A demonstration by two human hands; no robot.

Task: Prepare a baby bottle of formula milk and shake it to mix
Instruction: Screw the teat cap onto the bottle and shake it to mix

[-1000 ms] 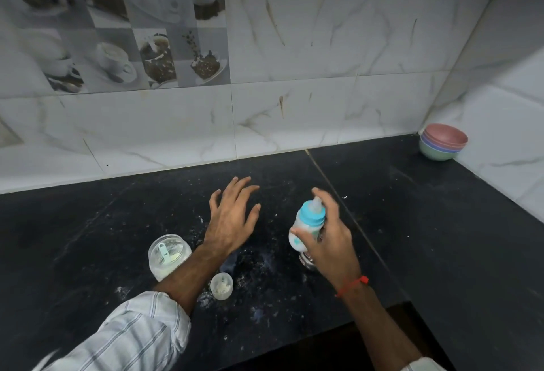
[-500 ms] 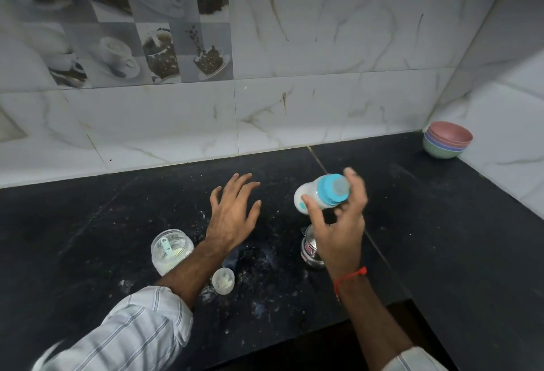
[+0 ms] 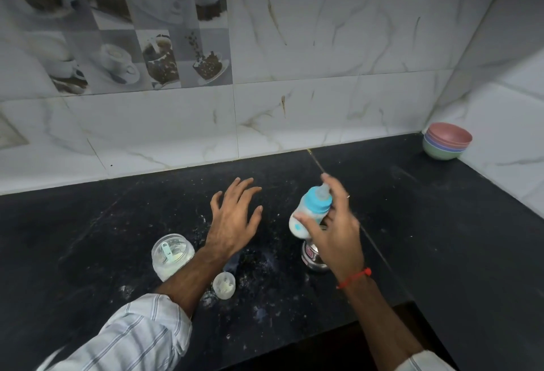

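Note:
My right hand (image 3: 335, 229) grips a small baby bottle (image 3: 309, 211) with a blue collar and a clear teat, held above the black counter (image 3: 441, 238) and tilted with the teat up and to the right. White milk fills its lower part. My left hand (image 3: 235, 217) hovers flat over the counter to the left, fingers spread, holding nothing. An open clear jar of white formula powder (image 3: 172, 256) with a pale green scoop inside stands by my left forearm. A small clear cap (image 3: 224, 285) lies near it.
A steel cup (image 3: 313, 259) stands on the counter right under the bottle and my right hand. Stacked pastel bowls (image 3: 446, 141) sit in the far right corner against the tiled wall. Spilled white powder speckles the counter between my arms.
The bottle swung from teat-up to lying sideways and higher, and now is back lower with the teat up. My left hand stayed in place.

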